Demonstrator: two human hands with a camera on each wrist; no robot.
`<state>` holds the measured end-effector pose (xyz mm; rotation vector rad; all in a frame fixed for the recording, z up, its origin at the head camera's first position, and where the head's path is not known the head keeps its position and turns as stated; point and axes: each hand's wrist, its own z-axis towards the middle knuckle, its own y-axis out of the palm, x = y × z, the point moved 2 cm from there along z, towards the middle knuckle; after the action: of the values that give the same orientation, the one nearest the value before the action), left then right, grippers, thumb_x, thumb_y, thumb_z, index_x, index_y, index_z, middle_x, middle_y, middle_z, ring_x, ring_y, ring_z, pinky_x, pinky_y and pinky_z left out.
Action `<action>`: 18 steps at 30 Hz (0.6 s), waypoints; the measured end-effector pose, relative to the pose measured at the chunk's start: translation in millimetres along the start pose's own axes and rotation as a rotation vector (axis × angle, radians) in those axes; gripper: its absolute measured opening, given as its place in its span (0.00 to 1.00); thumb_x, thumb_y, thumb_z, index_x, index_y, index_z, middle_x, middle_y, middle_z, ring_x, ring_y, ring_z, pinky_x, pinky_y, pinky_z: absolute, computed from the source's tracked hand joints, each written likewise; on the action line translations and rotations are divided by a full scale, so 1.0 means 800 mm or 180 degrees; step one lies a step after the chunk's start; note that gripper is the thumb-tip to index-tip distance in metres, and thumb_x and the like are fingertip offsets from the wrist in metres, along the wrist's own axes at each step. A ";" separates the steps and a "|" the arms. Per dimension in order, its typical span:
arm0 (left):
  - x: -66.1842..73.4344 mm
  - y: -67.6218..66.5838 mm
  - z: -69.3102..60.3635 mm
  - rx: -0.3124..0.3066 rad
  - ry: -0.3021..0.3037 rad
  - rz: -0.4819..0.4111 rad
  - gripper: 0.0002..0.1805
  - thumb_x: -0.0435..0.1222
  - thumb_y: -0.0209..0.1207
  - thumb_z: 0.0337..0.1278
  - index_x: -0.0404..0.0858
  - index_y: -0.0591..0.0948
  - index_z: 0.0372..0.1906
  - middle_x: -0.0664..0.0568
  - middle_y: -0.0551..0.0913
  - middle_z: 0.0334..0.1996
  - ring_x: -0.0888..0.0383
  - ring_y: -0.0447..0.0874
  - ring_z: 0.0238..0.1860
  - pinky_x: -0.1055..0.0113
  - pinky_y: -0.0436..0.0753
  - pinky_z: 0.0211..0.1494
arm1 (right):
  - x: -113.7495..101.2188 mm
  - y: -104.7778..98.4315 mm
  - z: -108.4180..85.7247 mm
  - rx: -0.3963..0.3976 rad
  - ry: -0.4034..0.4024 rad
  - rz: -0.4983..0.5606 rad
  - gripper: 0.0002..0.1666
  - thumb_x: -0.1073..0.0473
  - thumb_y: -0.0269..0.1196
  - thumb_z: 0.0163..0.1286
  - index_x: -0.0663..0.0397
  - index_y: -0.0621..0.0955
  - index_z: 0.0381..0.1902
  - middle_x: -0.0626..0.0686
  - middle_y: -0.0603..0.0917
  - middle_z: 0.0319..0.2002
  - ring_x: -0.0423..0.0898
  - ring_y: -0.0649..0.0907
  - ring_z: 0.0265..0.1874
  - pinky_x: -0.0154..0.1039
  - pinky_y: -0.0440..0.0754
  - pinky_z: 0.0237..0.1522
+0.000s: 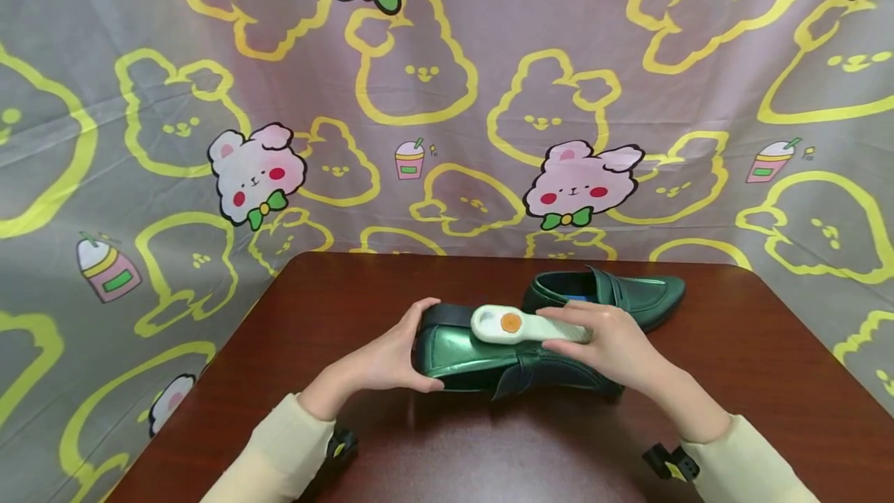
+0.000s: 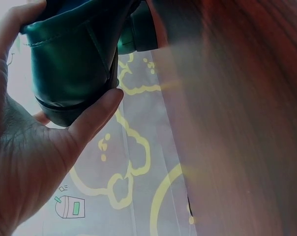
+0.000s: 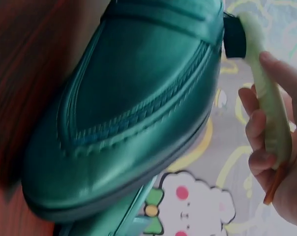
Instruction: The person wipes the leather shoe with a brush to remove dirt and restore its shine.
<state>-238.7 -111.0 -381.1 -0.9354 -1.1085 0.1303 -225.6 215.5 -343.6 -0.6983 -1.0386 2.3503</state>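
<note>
A shiny green loafer (image 1: 454, 352) is turned on its side over the table, its opening toward me and its toe to the right. My left hand (image 1: 394, 352) grips the heel, thumb on one side and fingers on the other. The left wrist view shows this heel (image 2: 70, 69) close up. In my right hand (image 1: 618, 344) is a pale green brush (image 1: 499, 323) with an orange button, gripped by its handle. The right wrist view has its dark bristles (image 3: 235, 37) against the loafer's side, while the toe (image 3: 89, 172) fills much of that view.
A second green loafer (image 1: 646, 297) stands behind the first, toe to the right, partly hidden by my right hand. Both are at a dark reddish-brown table (image 1: 363, 441). A grey curtain (image 1: 447, 138) with cartoon animals hangs behind its far edge. An orange strap (image 3: 274, 187) hangs from the brush handle.
</note>
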 end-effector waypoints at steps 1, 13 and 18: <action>0.000 0.000 0.000 0.0003 -0.0001 0.0012 0.62 0.48 0.77 0.36 0.45 0.47 0.73 0.53 0.61 0.61 0.57 0.65 0.58 0.56 0.71 0.58 | 0.003 -0.002 0.000 0.0037 0.0094 -0.0064 0.24 0.53 0.76 0.53 0.45 0.86 0.50 0.42 0.83 0.35 0.39 0.77 0.27 0.33 0.71 0.24; -0.001 -0.002 -0.001 0.0030 0.0080 -0.0033 0.63 0.47 0.77 0.36 0.44 0.46 0.73 0.48 0.62 0.61 0.55 0.68 0.57 0.57 0.71 0.57 | -0.027 0.007 -0.005 -0.0142 -0.0650 0.0443 0.25 0.51 0.76 0.54 0.43 0.85 0.51 0.37 0.81 0.38 0.32 0.76 0.30 0.24 0.72 0.28; -0.004 0.000 0.000 0.0025 0.0080 -0.0033 0.62 0.47 0.77 0.36 0.45 0.47 0.73 0.50 0.62 0.61 0.56 0.68 0.57 0.58 0.71 0.57 | -0.026 0.013 -0.003 -0.0081 -0.0674 0.0276 0.26 0.52 0.76 0.52 0.44 0.85 0.51 0.37 0.81 0.37 0.31 0.75 0.28 0.23 0.71 0.27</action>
<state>-240.3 -112.7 -383.3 -0.9221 -1.0889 0.1139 -210.4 197.9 -348.0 -0.5212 -1.1496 2.5329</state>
